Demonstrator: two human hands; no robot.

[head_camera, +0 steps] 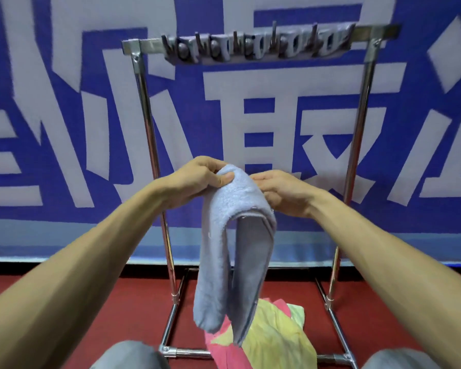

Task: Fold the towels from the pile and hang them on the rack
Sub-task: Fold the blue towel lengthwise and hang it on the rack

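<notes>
Blue towel hangs doubled over in front of the rack, above the pile on the near floor. Your left hand pinches the top fold between thumb and fingers. Your right hand grips the right edge.

Floor: red, flat surface. Chrome rack stands on it on a rectangular tube base, with the front bar nearest the camera and a side rail running back from each upright. Towel pile lies on the floor inside that base, towards its front bar. Yellow towel on top, pink towel under it and overlapping the front bar, pale green edge at the pile's back.
</notes>
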